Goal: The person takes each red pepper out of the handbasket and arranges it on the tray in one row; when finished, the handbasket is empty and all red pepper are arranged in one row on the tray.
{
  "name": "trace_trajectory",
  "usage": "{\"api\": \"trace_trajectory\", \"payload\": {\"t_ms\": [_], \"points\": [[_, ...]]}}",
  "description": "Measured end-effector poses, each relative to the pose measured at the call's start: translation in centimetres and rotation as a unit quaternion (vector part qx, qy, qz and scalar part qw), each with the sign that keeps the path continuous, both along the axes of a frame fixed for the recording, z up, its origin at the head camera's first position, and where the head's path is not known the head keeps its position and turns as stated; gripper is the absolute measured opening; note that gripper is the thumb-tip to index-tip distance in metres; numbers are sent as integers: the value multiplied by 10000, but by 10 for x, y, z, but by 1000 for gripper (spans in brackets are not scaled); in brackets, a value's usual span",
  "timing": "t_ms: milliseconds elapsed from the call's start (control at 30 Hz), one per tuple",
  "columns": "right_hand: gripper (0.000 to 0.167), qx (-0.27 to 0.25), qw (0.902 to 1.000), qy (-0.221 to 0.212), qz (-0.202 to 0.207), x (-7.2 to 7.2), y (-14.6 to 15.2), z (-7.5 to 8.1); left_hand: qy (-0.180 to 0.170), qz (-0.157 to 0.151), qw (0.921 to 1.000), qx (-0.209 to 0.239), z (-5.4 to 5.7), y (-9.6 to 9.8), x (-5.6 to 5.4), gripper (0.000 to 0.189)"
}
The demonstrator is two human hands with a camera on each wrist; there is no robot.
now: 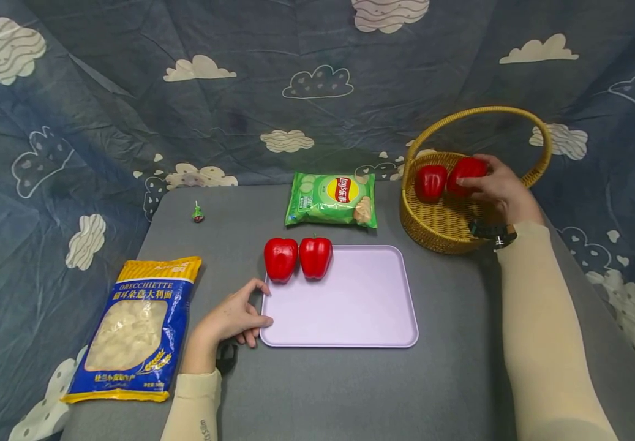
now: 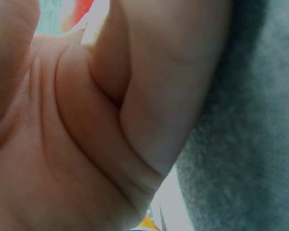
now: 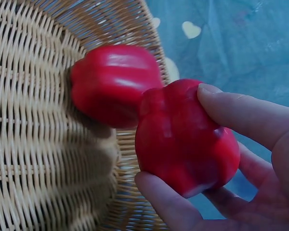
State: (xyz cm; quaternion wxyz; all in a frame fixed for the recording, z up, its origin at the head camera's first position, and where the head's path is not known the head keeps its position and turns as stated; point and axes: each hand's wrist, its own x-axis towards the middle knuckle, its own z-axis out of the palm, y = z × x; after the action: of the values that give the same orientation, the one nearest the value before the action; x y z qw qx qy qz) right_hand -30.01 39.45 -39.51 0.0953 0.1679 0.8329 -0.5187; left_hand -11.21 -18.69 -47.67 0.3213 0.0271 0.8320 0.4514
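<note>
Two red peppers [image 1: 315, 257] sit side by side on a lilac tray [image 1: 350, 312], toward its 10 to 11 o'clock. At the tray's 9 o'clock, the left hand [image 1: 236, 313] holds the rim, thumb and forefinger spread apart. At 2 o'clock is a wicker basket [image 1: 433, 236], where the right hand [image 1: 506, 188] grips a third pepper [image 3: 188, 139], thumb and fingers around it; a fourth pepper [image 1: 430, 182] lies just beside, at the basket's 11 o'clock. A green chip bag [image 1: 317, 199] sits at the tray's 12 o'clock, a blue-and-yellow pasta bag [image 1: 135, 331] farther out at 9.
</note>
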Motion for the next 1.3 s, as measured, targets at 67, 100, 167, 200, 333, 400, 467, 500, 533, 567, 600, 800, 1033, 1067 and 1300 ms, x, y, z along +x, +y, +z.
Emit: {"api": "trace_trajectory", "payload": {"t_ms": [67, 100, 167, 200, 333, 400, 467, 500, 533, 567, 600, 800, 1033, 1067, 1300], "points": [[95, 22, 10000, 48, 1, 3, -1, 5, -11, 9, 10000, -9, 0, 0, 0, 55], [95, 35, 10000, 55, 12, 5, -2, 7, -17, 16, 10000, -16, 0, 0, 0, 55], [97, 41, 10000, 75, 26, 9, -4, 13, -29, 24, 10000, -25, 0, 1, 0, 55], [97, 64, 9999, 98, 33, 12, -6, 15, -33, 31, 10000, -26, 0, 1, 0, 55], [97, 148, 9995, 224, 134, 22, -12, 24, -38, 41, 10000, -19, 0, 1, 0, 55], [96, 195, 9991, 339, 188, 28, -17, 29, -34, 47, 10000, -9, 1, 1, 0, 54], [96, 242, 9984, 446, 253, 34, -22, 35, -25, 49, 10000, -8, 0, 1, 1, 54], [96, 248, 9981, 489, 297, 38, -25, 38, -21, 50, 10000, -14, 0, 1, 1, 54], [97, 260, 9977, 532, 337, 42, -28, 41, -18, 53, 10000, -22, 0, 1, 1, 54], [96, 284, 9973, 566, 369, 47, -32, 44, -15, 53, 10000, -28, 0, 1, 1, 55], [96, 315, 9968, 608, 405, 52, -35, 46, -10, 52, 10000, -39, 0, 1, 1, 55], [93, 429, 9917, 976, 725, 79, -58, 54, -3, 32, 10000, -51, 0, 1, 0, 55], [88, 444, 9826, 1406, 1131, 106, -89, 50, 8, 28, 10000, -55, 2, 1, 0, 55], [87, 429, 9816, 1434, 1182, 109, -93, 48, 14, 29, 10000, -59, 2, 1, 0, 55], [90, 356, 9784, 1401, 1478, 122, -117, 37, -5, 56, 10000, -82, 1, 1, 1, 55]]}}
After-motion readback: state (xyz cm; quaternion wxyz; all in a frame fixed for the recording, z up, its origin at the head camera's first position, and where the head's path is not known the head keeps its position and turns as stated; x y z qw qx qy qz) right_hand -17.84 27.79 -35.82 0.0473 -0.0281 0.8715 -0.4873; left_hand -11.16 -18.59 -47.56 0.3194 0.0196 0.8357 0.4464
